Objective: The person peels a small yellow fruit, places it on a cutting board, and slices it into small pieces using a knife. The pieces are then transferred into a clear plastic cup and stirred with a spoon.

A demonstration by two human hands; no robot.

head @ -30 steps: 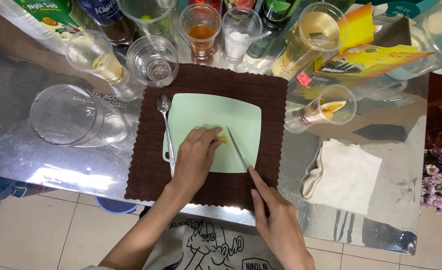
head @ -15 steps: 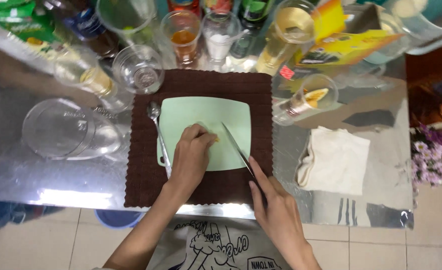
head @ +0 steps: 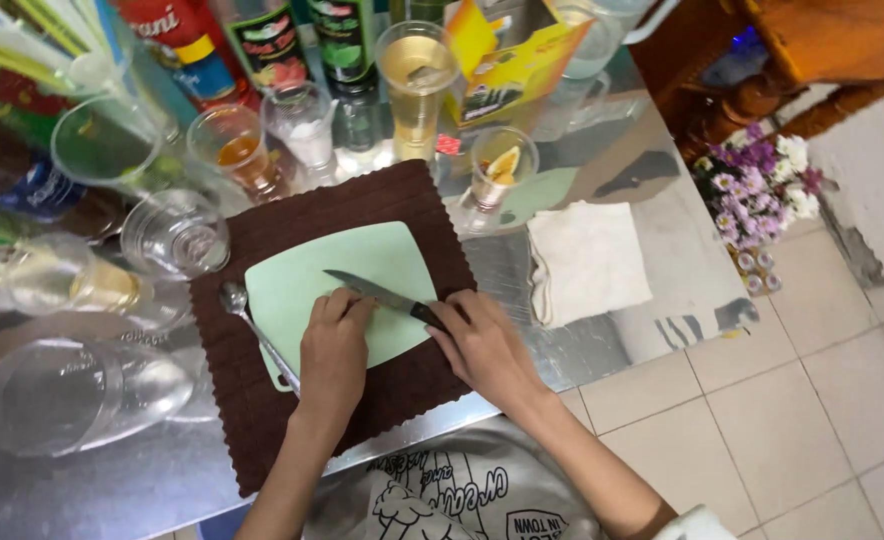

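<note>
While a steel bench fills most of the scene, a dark brown scalloped mat lies across its middle, and on that mat sits a pale green cutting board. A white folded cloth rests on the bench to the right of the mat, well apart from the board. A large clear cup lies on its side at the left; more cups, glasses and bottles crowd the far edge, among them a tall glass of yellow drink, a yellow carton and a small glass holding a citrus wedge. Purple and white flowers stand on the tiled floor off to the right.

The left hand lies palm-down on the board, fingers curled over something beneath them — what it covers cannot be made out. The right hand has its grip closed around the dark handle of a knife, whose blade lies low across the board, pointing left and away, its edge just beside the left fingertips. A metal spoon lies along the board's left edge, bowl at the far end, just beside the left hand.
</note>
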